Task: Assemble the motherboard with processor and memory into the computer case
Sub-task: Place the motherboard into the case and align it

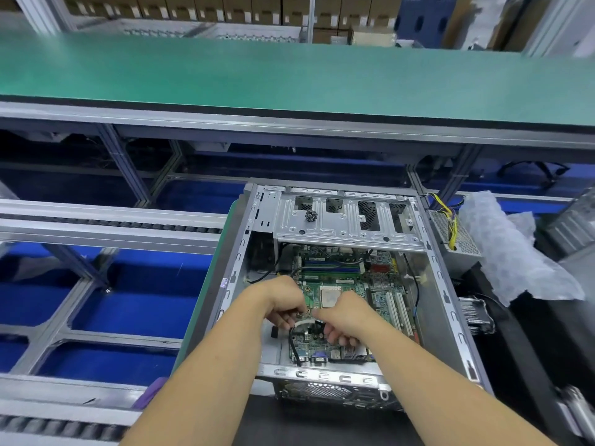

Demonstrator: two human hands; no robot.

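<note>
An open grey computer case (446, 304) lies on its side in front of me. A green motherboard (346, 281) sits inside it, with a square processor (330, 297) at its middle and memory sticks (331, 265) at its far end. My left hand (281, 300) and my right hand (346, 318) are both down over the board's near part, fingers curled and almost touching. Between them a black cable (293, 344) and a small white and black connector show. Fingers hide exactly what each hand pinches.
The case's drive cage (347, 220) spans its far end, with a small cluster of screws (311, 216) on it. A power supply with yellow wires (452, 230) and bubble wrap (505, 249) lie to the right. A green conveyor belt (289, 75) runs beyond.
</note>
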